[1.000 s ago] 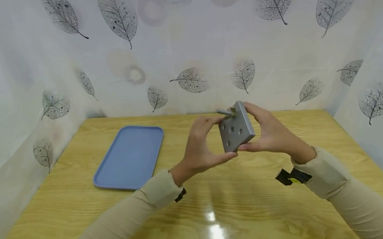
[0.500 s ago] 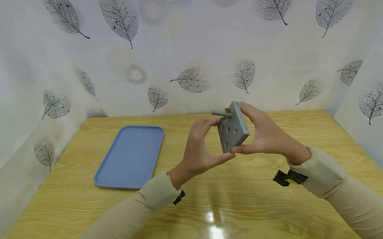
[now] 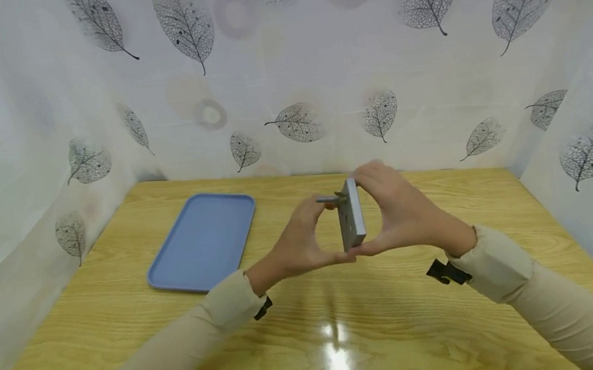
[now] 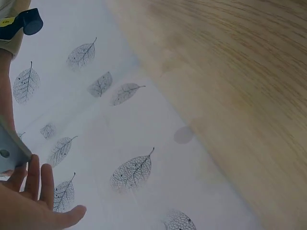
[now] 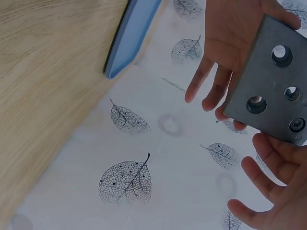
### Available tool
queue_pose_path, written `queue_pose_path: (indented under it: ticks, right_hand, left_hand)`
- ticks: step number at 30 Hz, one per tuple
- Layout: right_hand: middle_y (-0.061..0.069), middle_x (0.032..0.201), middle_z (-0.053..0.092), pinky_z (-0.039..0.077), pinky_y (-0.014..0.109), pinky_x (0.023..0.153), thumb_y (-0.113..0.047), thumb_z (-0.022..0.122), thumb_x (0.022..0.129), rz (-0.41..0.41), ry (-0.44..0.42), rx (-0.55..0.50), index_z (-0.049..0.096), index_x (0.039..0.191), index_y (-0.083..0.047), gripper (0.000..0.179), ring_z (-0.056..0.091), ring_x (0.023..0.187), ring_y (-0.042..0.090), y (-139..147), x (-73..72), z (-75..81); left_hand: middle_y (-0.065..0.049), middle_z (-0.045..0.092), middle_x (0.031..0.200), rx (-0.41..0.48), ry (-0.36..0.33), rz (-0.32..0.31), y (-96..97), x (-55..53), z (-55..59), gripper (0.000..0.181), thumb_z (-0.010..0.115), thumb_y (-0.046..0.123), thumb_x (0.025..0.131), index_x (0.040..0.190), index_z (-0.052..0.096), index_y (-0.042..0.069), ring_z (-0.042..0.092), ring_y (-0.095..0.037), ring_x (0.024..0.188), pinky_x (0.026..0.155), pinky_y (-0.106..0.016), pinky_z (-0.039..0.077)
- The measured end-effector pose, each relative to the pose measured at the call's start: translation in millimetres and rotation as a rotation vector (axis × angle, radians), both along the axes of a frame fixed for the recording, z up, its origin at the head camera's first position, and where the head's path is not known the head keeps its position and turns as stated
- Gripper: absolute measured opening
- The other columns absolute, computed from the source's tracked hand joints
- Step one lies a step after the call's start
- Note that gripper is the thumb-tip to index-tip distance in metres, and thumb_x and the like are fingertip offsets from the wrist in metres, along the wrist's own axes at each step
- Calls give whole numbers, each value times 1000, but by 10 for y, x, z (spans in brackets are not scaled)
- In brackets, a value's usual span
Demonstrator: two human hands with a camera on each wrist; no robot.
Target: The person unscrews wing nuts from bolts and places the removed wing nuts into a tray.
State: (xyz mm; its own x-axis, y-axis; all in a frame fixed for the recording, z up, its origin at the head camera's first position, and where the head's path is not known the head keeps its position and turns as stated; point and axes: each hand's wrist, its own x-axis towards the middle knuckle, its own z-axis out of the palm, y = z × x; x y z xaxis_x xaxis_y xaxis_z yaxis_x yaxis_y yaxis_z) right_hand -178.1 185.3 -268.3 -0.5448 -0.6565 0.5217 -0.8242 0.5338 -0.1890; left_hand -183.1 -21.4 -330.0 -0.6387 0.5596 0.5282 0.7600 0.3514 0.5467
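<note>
A grey metal plate (image 3: 353, 215) with several round holes is held up above the table, nearly edge-on in the head view. From its left face a bolt (image 3: 329, 199) sticks out, with a brass-coloured piece at its base. My left hand (image 3: 299, 243) grips the plate, thumb at the bottom edge and fingers up by the bolt. On the other side my right hand (image 3: 404, 215) holds it between fingers at the top and thumb at the bottom. The right wrist view shows the plate's (image 5: 268, 81) broad face, with a socket screw head (image 5: 297, 124) in one hole.
A blue tray (image 3: 201, 241) lies at the left on the wood-grain table (image 3: 400, 320). Behind and beside the table hangs a white curtain (image 3: 293, 63) with a leaf print. Each wrist wears a black camera mount (image 3: 448, 272).
The plate has turned from showing its holed face to nearly edge-on, moving slightly left and down. Both hands moved with it and keep their hold; the tray has stayed in place.
</note>
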Motion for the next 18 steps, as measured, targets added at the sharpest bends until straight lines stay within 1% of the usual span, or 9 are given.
queue_pose_path:
  ticks: [4, 5, 7, 8, 10, 13, 16, 18]
  right_hand:
    - [8, 107, 60, 40, 45, 88, -65, 78, 52, -9, 97, 62, 59, 107, -5, 84, 48, 102, 24, -19, -1, -47]
    - [8, 107, 60, 39, 45, 88, -67, 77, 53, -14, 112, 80, 59, 107, -6, 83, 48, 102, 24, -20, 1, -60]
    - [8, 109, 59, 39, 47, 88, -70, 74, 55, -25, 133, 110, 59, 109, -6, 85, 48, 104, 25, -20, 2, -89]
    - [8, 110, 58, 39, 48, 88, -71, 72, 56, -30, 143, 122, 59, 110, -6, 86, 49, 105, 25, -17, 2, -102]
    - [9, 112, 57, 39, 48, 86, -74, 69, 58, -38, 158, 141, 58, 111, -5, 88, 49, 106, 27, -9, -3, -126]
    - [10, 113, 56, 39, 48, 85, -76, 68, 58, -44, 171, 148, 58, 112, -5, 89, 48, 105, 27, -4, -13, -149]
    - [10, 113, 56, 39, 48, 83, -72, 73, 54, -47, 180, 149, 58, 112, -5, 90, 48, 104, 27, -4, -23, -162]
    - [10, 113, 56, 38, 47, 82, -68, 77, 51, -47, 177, 143, 58, 112, -5, 90, 48, 104, 27, -5, -27, -170]
  left_hand:
    - [-5, 48, 133, -82, -111, -76, -73, -49, -9, 86, 83, 35, 69, 138, 40, 9, 47, -18, 122, 104, -35, 39]
    - [-5, 46, 136, -103, -134, -85, -96, -64, -14, 88, 82, 35, 70, 140, 37, 9, 47, -19, 124, 105, -36, 39]
    - [-7, 44, 140, -144, -170, -79, -146, -81, -15, 90, 81, 35, 71, 143, 34, 8, 45, -20, 127, 107, -38, 38]
    - [-7, 45, 140, -166, -175, -65, -173, -88, -18, 91, 81, 37, 72, 144, 33, 8, 46, -21, 127, 107, -40, 38]
    - [-8, 46, 138, -204, -160, -24, -223, -96, -16, 91, 80, 40, 72, 144, 33, 8, 47, -22, 125, 105, -43, 39]
    - [-7, 51, 133, -240, -113, 43, -291, -101, 16, 88, 78, 43, 72, 143, 36, 11, 50, -23, 119, 100, -45, 42]
    - [-5, 54, 126, -249, -54, 97, -348, -105, 70, 84, 78, 44, 72, 140, 40, 14, 52, -23, 115, 97, -45, 43]
    - [-4, 56, 123, -242, -7, 121, -378, -100, 116, 79, 78, 44, 72, 137, 44, 15, 52, -23, 112, 95, -46, 43]
